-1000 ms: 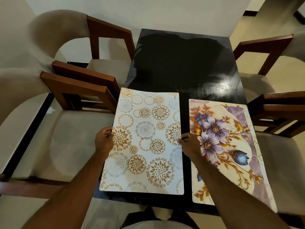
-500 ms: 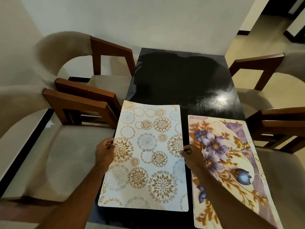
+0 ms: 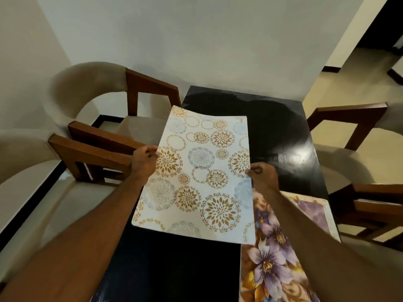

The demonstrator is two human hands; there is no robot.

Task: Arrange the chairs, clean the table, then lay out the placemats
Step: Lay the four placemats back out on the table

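At frame centre, above the black desk (image 3: 272, 136), the white circle-patterned placemat (image 3: 200, 171) is held up, its near end raised. Left hand (image 3: 142, 159) pinches its left edge; right hand (image 3: 260, 174) pinches its right edge. The floral placemat (image 3: 272, 264) lies flat at lower right, its corner under the white one's.

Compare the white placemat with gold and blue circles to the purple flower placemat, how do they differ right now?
The white placemat with gold and blue circle medallions is held by its side edges in the left hand and right hand; the purple and gold floral placemat lies flat on the black table. The circle one shows fully, the floral one is partly hidden. Both are rectangular with rounded corners.
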